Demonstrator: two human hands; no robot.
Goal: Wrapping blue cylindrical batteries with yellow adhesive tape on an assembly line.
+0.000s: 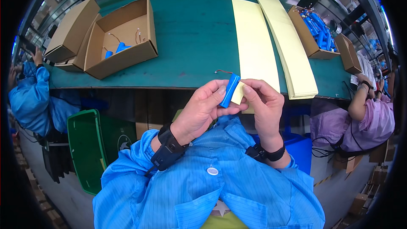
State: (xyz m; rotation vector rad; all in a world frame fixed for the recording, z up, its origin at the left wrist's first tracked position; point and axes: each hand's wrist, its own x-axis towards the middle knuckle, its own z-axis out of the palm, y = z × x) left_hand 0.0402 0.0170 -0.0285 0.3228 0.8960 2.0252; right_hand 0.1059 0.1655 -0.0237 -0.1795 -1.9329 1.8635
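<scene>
My left hand [207, 107] is closed round a blue cylindrical battery pack [230, 90], which tilts slightly and has a thin red wire lead coming from its top end. Against the battery's right side lies a small pale yellow paper label [238, 93]. My right hand [263, 101] pinches that label between thumb and fingers. Both hands meet in front of my chest, just off the table's near edge. Just beyond them, a long pale yellow sheet [255, 42] lies on the green table [193, 38].
More long yellow sheets [292, 51] are stacked to the right. An open cardboard box [123, 57] at left holds a few blue batteries; a box at right holds many batteries [318, 29]. Co-workers sit on both sides. A green bin [85, 152] stands below left.
</scene>
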